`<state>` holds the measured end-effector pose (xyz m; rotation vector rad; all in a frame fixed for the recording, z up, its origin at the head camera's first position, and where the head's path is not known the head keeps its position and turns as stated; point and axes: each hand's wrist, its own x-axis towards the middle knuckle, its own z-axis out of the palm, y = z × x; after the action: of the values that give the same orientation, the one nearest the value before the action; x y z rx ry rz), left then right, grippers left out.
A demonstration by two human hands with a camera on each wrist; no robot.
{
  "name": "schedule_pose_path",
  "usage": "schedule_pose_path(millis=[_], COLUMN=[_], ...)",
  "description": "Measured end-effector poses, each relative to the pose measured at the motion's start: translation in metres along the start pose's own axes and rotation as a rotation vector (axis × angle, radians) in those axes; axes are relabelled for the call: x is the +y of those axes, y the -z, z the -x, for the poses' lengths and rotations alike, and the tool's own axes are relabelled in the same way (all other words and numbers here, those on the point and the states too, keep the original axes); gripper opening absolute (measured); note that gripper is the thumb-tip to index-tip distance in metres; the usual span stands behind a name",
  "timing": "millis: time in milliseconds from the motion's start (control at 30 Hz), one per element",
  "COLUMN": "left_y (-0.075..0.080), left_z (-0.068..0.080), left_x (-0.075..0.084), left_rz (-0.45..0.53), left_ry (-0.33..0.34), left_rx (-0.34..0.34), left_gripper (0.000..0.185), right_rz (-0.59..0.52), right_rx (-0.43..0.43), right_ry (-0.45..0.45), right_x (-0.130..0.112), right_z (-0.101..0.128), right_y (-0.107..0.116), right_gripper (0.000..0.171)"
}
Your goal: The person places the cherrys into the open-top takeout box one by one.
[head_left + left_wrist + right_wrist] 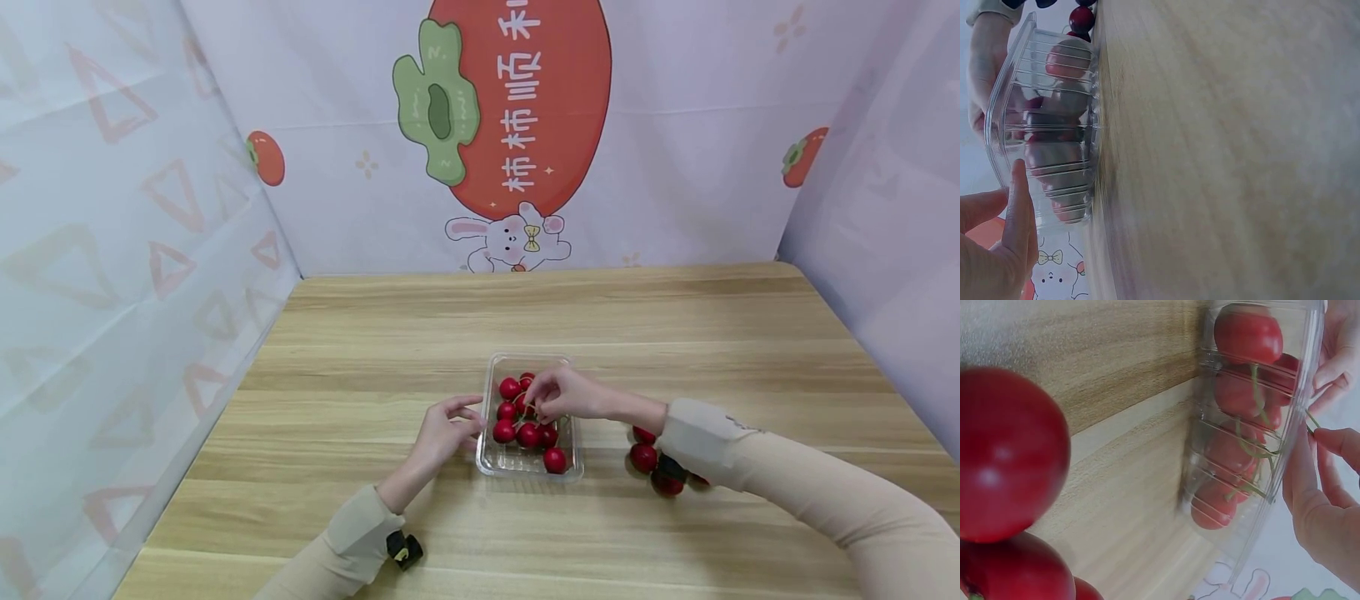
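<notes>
A clear plastic box point(517, 462) stands on the wooden table with several red cherries point(528, 435) inside, their green stems showing through its wall in the right wrist view. Over the box, my right hand point(564, 393) pinches a thin green stem point(1314, 419) between thumb and fingertip; the fruit end of that stem is hidden. My left hand point(441, 433) is at the box's left side with its fingers extended, fingertips right at the rim point(999, 147).
Several loose cherries point(642, 457) lie on the table point(360, 358) to the right of the box, partly under my right forearm. A printed cloth point(330, 208) hangs behind the table, with more cloth at both sides.
</notes>
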<state>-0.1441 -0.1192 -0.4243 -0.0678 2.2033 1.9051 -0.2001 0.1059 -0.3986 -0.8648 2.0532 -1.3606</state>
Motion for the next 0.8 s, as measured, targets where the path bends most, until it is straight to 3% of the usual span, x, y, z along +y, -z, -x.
schedule_pose_path(millis=[400, 800], left_y=[0.0, -0.001], left_z=[0.002, 0.001], left_x=[0.0, 0.0], left_rz=[0.011, 0.012], left_ry=[-0.015, -0.007], left_rx=[-0.003, -0.003], left_gripper=[0.041, 0.041], right_rz=[0.081, 0.132], right_rx=[0.011, 0.12], right_ry=[0.02, 0.025], right_x=[0.002, -0.013], right_z=[-0.002, 0.016], right_y=[-0.001, 0.018], right_gripper=[0.016, 0.021])
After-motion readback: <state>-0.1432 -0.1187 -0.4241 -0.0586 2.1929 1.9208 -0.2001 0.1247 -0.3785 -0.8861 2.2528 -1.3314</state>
